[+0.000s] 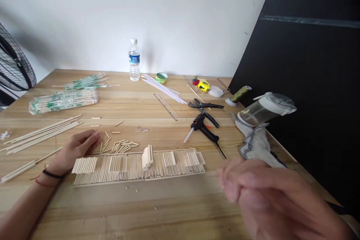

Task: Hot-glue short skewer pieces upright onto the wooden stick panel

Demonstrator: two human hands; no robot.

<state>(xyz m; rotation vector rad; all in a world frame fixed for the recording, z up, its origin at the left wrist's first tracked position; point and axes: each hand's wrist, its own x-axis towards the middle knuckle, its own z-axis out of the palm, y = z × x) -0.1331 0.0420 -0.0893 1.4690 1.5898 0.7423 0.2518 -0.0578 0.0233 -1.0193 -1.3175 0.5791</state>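
A long panel of short wooden sticks [132,167] lies side-on in front of me. Small stick rafts and one taller upright stack of sticks [147,157] sit on top of it. My left hand [81,147] rests by the panel's far left corner, fingers curled in and thumb pressed to them; whatever it may hold is hidden. Close by its fingertips lie loose cut stick pieces [123,146]. My right hand [253,185] is raised at the right, apart from the panel. It is blurred, with its fingers bent together, and I cannot make out anything in them.
A black glue gun [204,127] and pliers [208,107] lie beyond the panel's right end. Behind are a ruler [167,107], white strips [163,88] and a water bottle [134,62]. A cloth [254,138] and clear cup [264,108] stand right; long sticks [45,133] and wrapped bundles [64,100] lie left.
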